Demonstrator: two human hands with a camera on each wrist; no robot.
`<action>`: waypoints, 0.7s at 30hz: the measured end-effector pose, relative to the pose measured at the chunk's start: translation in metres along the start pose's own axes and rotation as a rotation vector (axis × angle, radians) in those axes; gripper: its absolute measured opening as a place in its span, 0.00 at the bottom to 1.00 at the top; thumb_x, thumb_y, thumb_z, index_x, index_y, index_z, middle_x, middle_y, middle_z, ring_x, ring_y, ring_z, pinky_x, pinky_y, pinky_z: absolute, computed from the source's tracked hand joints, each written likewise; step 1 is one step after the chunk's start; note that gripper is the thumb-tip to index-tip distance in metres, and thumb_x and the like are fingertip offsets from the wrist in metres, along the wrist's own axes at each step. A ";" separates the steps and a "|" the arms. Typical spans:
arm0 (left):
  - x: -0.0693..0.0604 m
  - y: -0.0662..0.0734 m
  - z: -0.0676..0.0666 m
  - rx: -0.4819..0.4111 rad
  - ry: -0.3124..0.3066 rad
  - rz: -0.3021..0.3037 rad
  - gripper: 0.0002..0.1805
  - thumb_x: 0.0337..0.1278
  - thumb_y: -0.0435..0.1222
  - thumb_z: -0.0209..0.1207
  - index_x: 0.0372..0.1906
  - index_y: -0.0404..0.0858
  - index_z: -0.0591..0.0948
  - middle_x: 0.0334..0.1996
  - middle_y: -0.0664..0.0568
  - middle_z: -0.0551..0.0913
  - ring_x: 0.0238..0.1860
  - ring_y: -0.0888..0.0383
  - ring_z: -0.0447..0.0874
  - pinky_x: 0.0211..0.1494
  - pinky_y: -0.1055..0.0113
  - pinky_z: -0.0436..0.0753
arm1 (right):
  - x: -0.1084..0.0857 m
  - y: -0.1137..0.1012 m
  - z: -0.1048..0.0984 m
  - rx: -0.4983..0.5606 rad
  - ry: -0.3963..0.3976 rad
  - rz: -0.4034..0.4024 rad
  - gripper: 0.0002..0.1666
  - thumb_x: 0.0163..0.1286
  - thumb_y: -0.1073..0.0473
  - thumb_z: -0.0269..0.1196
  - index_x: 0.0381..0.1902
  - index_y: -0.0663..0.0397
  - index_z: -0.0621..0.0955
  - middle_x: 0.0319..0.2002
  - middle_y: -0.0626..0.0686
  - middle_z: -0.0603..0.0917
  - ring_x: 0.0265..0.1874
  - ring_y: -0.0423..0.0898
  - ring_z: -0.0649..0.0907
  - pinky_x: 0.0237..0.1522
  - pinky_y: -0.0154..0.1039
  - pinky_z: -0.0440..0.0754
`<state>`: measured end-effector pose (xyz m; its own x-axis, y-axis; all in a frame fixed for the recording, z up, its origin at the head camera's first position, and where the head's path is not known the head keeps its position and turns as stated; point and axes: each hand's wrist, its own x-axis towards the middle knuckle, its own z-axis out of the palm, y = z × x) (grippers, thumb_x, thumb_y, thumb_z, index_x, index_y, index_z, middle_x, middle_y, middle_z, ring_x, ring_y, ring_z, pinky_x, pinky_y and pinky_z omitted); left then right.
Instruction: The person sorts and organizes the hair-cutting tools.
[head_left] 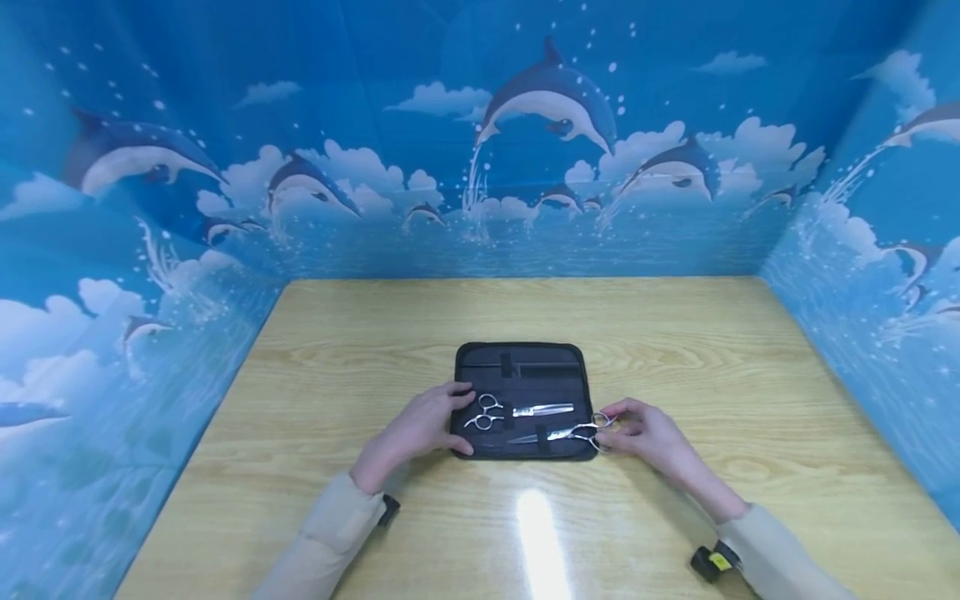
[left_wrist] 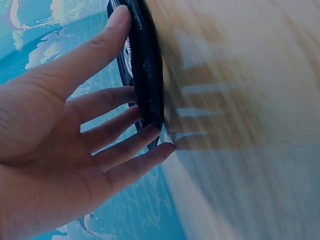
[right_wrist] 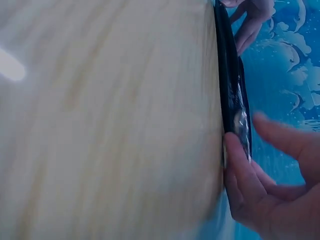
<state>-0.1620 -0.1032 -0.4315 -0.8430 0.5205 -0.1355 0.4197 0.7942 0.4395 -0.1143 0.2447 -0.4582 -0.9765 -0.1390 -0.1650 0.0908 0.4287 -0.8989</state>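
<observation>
An open black zip case [head_left: 525,387] lies flat on the table. Inside it are thinning scissors [head_left: 543,410], with finger rings at the left. Nearer the front edge, silver scissors [head_left: 573,433] pass under a strap, their rings jutting over the right edge. My right hand [head_left: 645,433] holds these rings between thumb and fingers; in the right wrist view its blurred thumb [right_wrist: 272,130] is raised slightly off. With fingers [left_wrist: 125,150] spread and fairly straight, my left hand [head_left: 420,425] touches the case's left side, its thumb resting at the near left corner.
A dark comb-like strip [head_left: 551,368] sits under a strap at the back of the case. Wood-grained tabletop [head_left: 360,333] surrounds the case. Blue dolphin-print cloth [head_left: 480,233] stands along the back and both sides.
</observation>
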 end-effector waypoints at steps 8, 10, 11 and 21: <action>0.000 0.002 -0.002 0.000 -0.010 -0.013 0.48 0.39 0.45 0.79 0.69 0.34 0.73 0.74 0.42 0.67 0.74 0.40 0.64 0.74 0.42 0.65 | -0.008 0.004 -0.007 -0.135 -0.029 -0.116 0.41 0.46 0.68 0.80 0.59 0.72 0.76 0.42 0.62 0.82 0.37 0.50 0.86 0.41 0.32 0.87; 0.001 0.002 -0.003 0.005 -0.008 -0.010 0.48 0.39 0.46 0.79 0.70 0.34 0.73 0.74 0.42 0.67 0.74 0.40 0.64 0.74 0.41 0.65 | -0.008 0.003 -0.006 -0.181 -0.017 -0.152 0.40 0.45 0.68 0.80 0.57 0.71 0.77 0.43 0.61 0.82 0.35 0.48 0.86 0.40 0.32 0.87; 0.001 0.002 -0.003 0.006 -0.007 -0.008 0.48 0.39 0.46 0.79 0.70 0.34 0.73 0.74 0.42 0.67 0.74 0.39 0.65 0.74 0.41 0.66 | -0.008 0.002 -0.006 -0.215 -0.008 -0.163 0.39 0.44 0.68 0.81 0.56 0.70 0.78 0.42 0.60 0.82 0.34 0.47 0.85 0.38 0.32 0.87; 0.002 0.002 -0.001 0.004 -0.003 -0.003 0.49 0.38 0.46 0.80 0.69 0.34 0.74 0.74 0.41 0.68 0.71 0.38 0.68 0.71 0.40 0.68 | -0.005 -0.004 -0.002 -0.453 0.039 -0.201 0.37 0.46 0.60 0.81 0.55 0.60 0.80 0.23 0.45 0.78 0.19 0.37 0.75 0.22 0.33 0.75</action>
<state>-0.1637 -0.1010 -0.4299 -0.8434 0.5189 -0.1394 0.4184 0.7970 0.4355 -0.1102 0.2457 -0.4532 -0.9732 -0.2293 0.0165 -0.1860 0.7429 -0.6430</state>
